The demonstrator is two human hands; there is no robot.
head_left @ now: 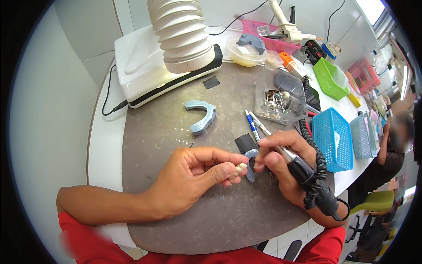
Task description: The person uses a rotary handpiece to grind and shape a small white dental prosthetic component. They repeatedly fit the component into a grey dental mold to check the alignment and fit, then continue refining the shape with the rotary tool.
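Between the thumb and fingers of my left hand (193, 176) is a small cream-coloured dental piece shaped like joined teeth (238, 170). My right hand (290, 163) is closed around a black and silver dental handpiece (303, 174) with a coiled black cord. Its front end points toward the teeth piece, but my fingers hide the tip. Under and between the hands lies a grey-blue arch-shaped model (251, 176), partly covered. Farther off on the brown mat rests a light blue horseshoe-shaped dental model (205, 118).
A white ribbed suction hose (182, 37) hangs over a white box-shaped unit (154, 66) at the back left. Two pens (252, 125) lie beside a clear box of burs (280, 101). Blue (332, 140) and green (329, 79) baskets line the right. Another person (382, 154) sits far right.
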